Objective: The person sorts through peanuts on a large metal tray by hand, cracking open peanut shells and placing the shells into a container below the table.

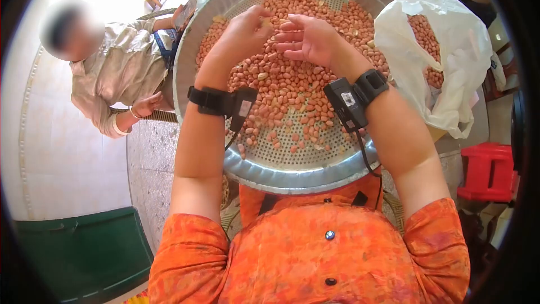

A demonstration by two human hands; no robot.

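A wide round metal sieve tray (292, 177) with a perforated bottom lies in front of me, holding a heap of reddish-skinned peanuts (275, 87). Over the middle of the heap, my left hand (244, 34) has its fingers curled in. Something small and pale shows at its fingertips, too small to name. Facing it, my right hand (315, 42) is turned partly palm up, fingers stretched and slightly apart, with nothing visible in it. Pale bits of shell or skin lie among the peanuts. Black strapped devices sit on both my wrists.
An open white plastic bag (394, 39) with more peanuts stands right of the tray. On the left a person (121, 73) sits holding a phone-like object. A red stool (488, 171) is at right, a dark green bin-like object (84, 253) at lower left.
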